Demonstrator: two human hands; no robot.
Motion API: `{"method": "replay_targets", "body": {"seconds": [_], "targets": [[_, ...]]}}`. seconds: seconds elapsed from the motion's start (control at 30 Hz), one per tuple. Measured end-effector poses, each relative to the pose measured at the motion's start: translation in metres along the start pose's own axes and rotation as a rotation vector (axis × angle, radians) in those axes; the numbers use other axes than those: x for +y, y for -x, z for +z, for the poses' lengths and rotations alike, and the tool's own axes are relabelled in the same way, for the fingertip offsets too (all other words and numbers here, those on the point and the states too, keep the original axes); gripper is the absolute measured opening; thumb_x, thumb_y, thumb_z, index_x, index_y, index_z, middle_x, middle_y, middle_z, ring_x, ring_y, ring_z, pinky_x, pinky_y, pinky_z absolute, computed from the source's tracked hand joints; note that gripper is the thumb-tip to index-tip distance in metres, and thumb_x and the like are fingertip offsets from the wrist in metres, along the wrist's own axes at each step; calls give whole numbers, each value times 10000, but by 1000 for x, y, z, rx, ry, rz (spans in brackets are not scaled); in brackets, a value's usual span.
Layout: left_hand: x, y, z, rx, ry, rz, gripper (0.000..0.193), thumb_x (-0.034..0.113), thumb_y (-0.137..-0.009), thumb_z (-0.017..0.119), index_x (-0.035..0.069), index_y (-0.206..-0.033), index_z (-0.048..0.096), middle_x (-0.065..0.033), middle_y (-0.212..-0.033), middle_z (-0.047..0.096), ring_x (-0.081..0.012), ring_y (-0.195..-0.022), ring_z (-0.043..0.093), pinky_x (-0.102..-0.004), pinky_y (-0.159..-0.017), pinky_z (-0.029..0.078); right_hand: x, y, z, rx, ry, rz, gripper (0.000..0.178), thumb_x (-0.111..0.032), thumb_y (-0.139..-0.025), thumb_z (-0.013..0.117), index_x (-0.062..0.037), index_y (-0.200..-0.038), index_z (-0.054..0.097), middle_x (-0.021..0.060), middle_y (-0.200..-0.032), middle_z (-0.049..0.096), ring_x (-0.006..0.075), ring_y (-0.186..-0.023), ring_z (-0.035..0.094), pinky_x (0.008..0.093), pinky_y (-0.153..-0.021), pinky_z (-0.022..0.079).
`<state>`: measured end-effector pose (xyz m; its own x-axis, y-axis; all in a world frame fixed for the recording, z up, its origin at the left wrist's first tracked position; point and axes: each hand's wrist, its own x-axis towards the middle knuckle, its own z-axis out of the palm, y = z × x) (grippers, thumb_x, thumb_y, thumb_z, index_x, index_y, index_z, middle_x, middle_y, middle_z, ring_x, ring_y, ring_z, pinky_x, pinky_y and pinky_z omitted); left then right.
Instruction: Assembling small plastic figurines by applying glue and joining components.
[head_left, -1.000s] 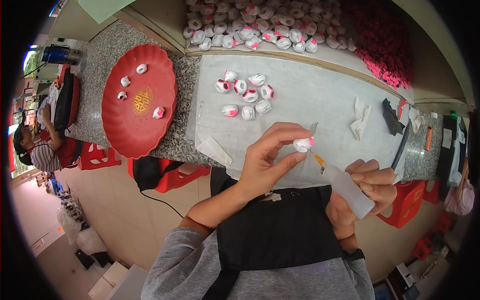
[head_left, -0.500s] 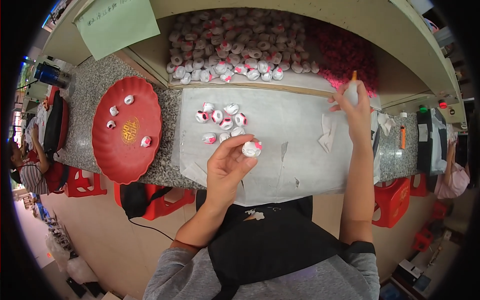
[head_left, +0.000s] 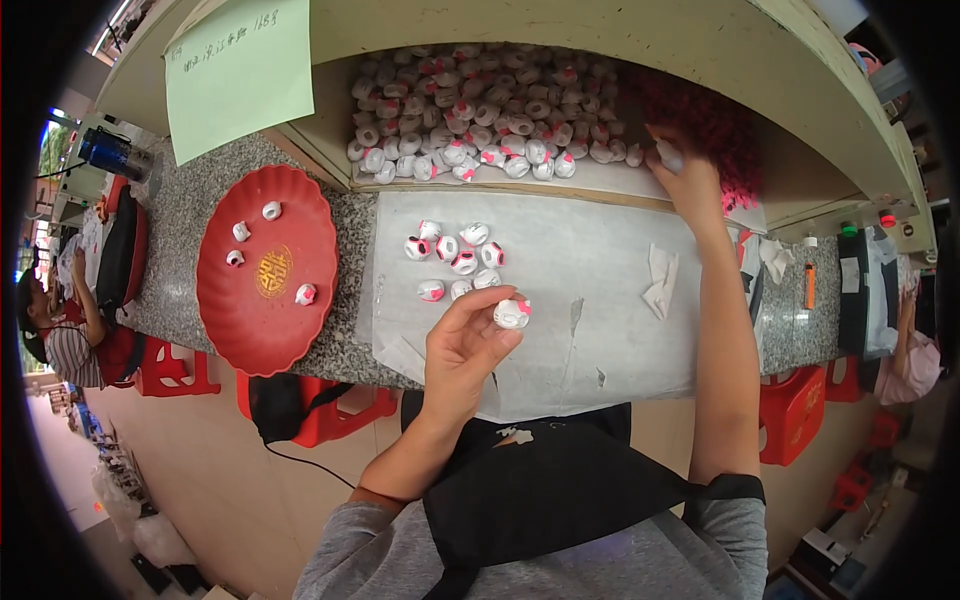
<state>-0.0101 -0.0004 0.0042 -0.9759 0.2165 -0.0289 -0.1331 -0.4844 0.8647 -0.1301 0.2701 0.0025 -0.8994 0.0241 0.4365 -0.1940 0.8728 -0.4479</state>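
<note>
Between thumb and fingertips my left hand [head_left: 462, 362] pinches a small round white doll head [head_left: 513, 313] with a pink bow. My right hand [head_left: 697, 192] is wrapped round a small white squeeze bottle [head_left: 670, 155] whose orange tip points up and left. It reaches into the shelf, between a heap of white heads [head_left: 480, 100] and a pile of bright pink pieces [head_left: 740, 188]. Several similar heads with pink parts [head_left: 463, 261] lie on the white paper sheet [head_left: 600, 240], just beyond my left hand.
A red scalloped tray [head_left: 222, 335] with a few heads stands at the left. A crumpled tissue [head_left: 661, 282] lies on the paper. An orange stick [head_left: 808, 287] rests on the speckled counter at right. A green note [head_left: 240, 80] hangs from the shelf. Other people sit at both sides.
My right hand has moved left and deeper into the shelf with the squeeze bottle, whose tip now tilts left. The left hand still holds the head; the whole view has shifted slightly.
</note>
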Motion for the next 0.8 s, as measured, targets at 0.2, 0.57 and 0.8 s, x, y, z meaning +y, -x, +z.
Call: {"method": "replay_targets", "body": {"seconds": [0.2,0.57,0.8], "targets": [[1,0,5,-21,16,-39,353,-51,-682,532,-6,-1021,447,-108,-962,494,-144,-878,483,-253,-759,383,4,6,-10,-15,-341,390,262,-77,-679,561,-28,-934,527,82,-770,583,141,-662,549,249,-604,419],[-13,-1,8,-152,37,-18,336,-29,-685,552,-16,-1007,458,-141,-1001,496,-226,-1062,404,-314,-861,335,-99,80,-27,-259,-1070,508,244,59,-631,550,13,-858,471,65,-698,520,114,-604,506,224,-576,411],[-16,2,12,-184,126,-32,335,-53,-716,523,-33,-1039,439,-137,-1056,460,-200,-1033,423,-316,-903,316,-129,110,-4,-184,-1093,527,193,36,-650,566,5,-822,483,69,-712,519,96,-600,490,201,-535,394]]}}
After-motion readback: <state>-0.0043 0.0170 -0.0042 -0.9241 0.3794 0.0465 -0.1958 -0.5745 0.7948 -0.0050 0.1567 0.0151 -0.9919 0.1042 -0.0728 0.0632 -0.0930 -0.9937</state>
